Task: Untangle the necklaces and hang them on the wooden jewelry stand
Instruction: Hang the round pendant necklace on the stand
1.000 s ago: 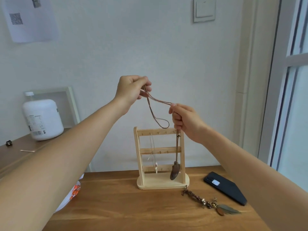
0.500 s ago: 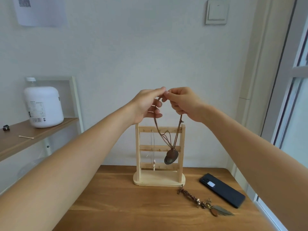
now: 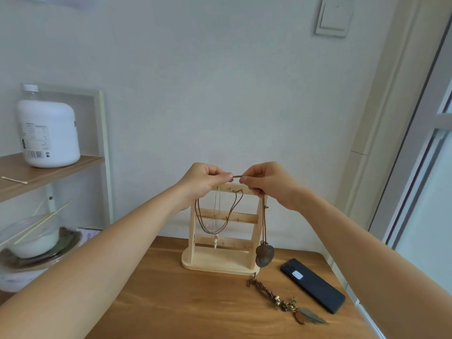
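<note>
The cord [image 3: 236,176] is stretching taut between both hands, just above the top bar of the stand [image 3: 215,261]. The left hand [image 3: 203,182] is pinching one side of it between thumb and forefinger, and the right hand [image 3: 267,183] is pinching the other. Slack loops of cord are drooping in front of the stand, and the dark pendant [image 3: 265,255] is dangling beside the right post. A thin chain [image 3: 215,243] is hanging from the top bar. A braided necklace [image 3: 277,300] is lying on the table [image 3: 195,302] near a phone [image 3: 313,285].
</note>
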